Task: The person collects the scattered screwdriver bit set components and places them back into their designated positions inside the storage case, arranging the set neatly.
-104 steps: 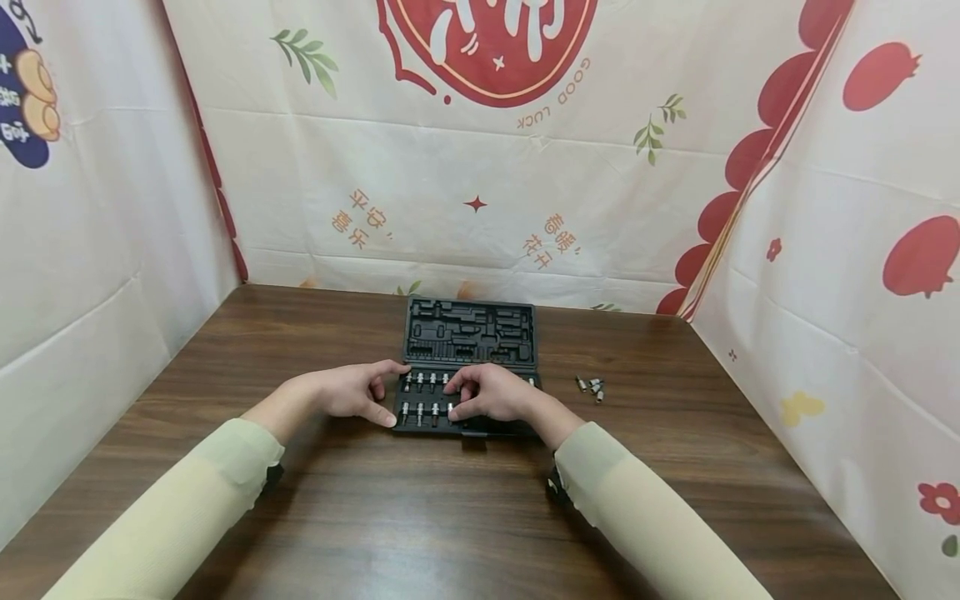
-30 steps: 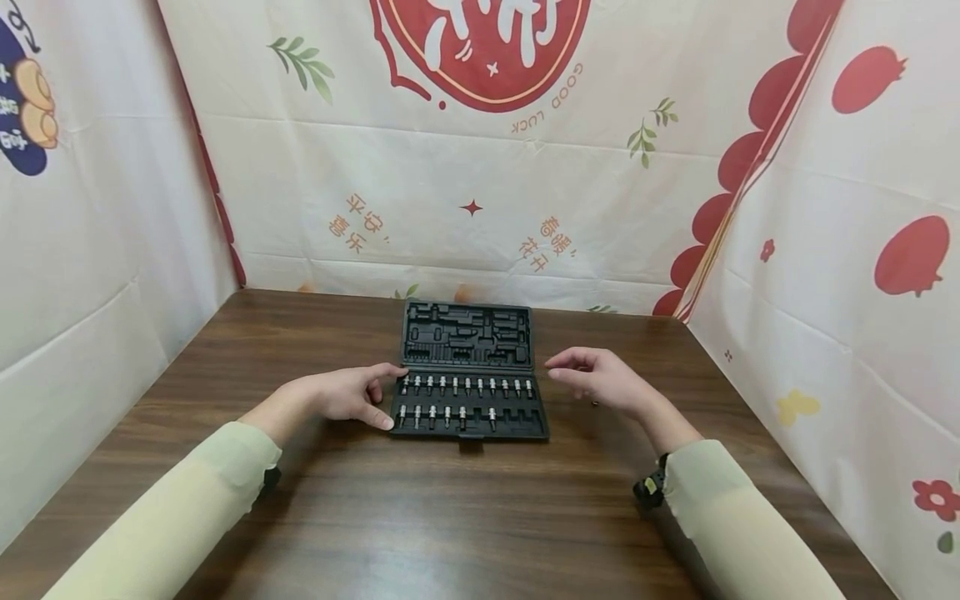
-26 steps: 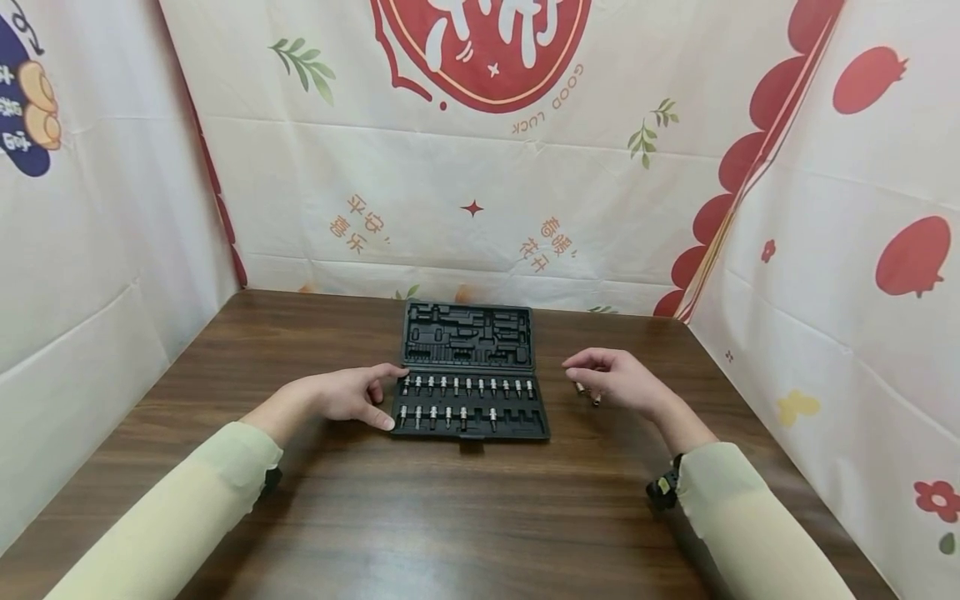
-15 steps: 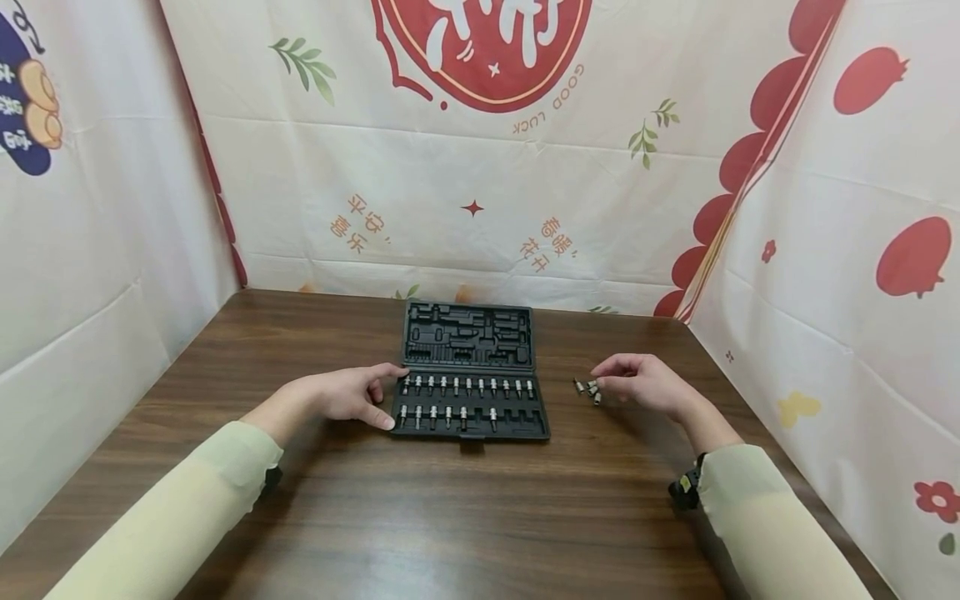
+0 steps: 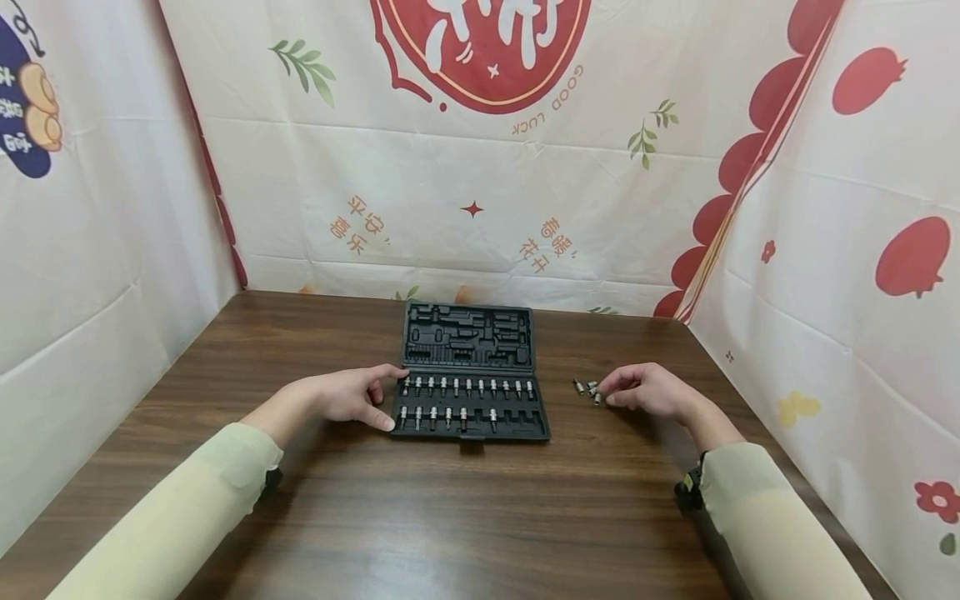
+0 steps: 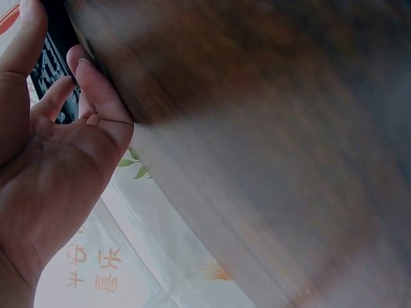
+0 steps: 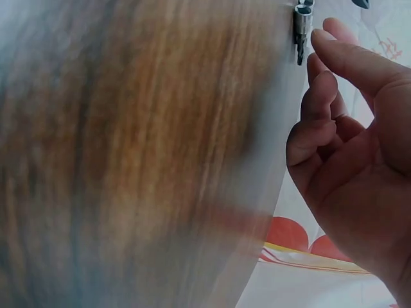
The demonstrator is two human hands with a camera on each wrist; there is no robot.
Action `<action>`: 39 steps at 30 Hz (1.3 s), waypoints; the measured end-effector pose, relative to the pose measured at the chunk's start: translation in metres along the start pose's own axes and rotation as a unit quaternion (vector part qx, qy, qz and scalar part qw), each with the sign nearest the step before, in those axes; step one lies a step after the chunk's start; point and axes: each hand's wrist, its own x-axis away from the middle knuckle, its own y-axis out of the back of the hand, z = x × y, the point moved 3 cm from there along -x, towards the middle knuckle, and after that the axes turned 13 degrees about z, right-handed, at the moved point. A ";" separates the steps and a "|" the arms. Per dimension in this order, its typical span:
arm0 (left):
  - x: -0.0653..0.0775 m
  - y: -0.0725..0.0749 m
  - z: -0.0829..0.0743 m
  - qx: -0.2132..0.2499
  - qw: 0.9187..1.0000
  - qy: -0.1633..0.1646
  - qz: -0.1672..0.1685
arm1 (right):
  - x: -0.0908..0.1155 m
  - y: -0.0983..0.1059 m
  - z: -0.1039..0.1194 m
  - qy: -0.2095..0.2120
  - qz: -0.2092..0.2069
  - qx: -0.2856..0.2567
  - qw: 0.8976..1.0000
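A black socket case (image 5: 469, 432) lies open on the table, two rows of silver bit sockets in its base. The back row runs the full width; the front row has several sockets at the left, one standing apart, and bare slots at the right. My left hand (image 5: 347, 395) touches the case's left edge, thumb at the front corner and index finger near the hinge. Right of the case lie several loose bit sockets (image 5: 592, 387). My right hand (image 5: 652, 390) is beside them, fingertips right at the nearest one. In the right wrist view a bit socket (image 7: 302, 29) stands just off the thumb and fingertips.
The case's lid (image 5: 468, 333), with moulded recesses, leans back behind the base. A brown wooden table (image 5: 420, 508) carries everything. Patterned cloth (image 5: 450, 167) hangs behind the table and along both sides.
My right hand has moved from over the case to the loose bit sockets on the right, lowering beside them in the last half second. My left hand has stayed at the case's edge.
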 end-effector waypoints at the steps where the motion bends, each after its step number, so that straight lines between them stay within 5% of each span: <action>1: 0.000 0.000 0.000 0.000 1.000 0.000 -0.001 | -0.001 0.000 -0.001 0.000 0.001 -0.001 1.000; 20: 0.000 0.000 -0.001 0.000 1.000 0.003 0.003 | -0.003 -0.007 -0.005 -0.022 0.015 0.013 1.000; 26: 0.000 0.000 -0.002 0.002 1.000 0.003 0.004 | 0.000 -0.007 -0.004 0.000 0.012 0.014 1.000; 39: 0.000 0.000 0.000 -0.001 1.000 0.004 0.001 | -0.004 -0.013 0.018 0.060 0.024 -0.073 0.995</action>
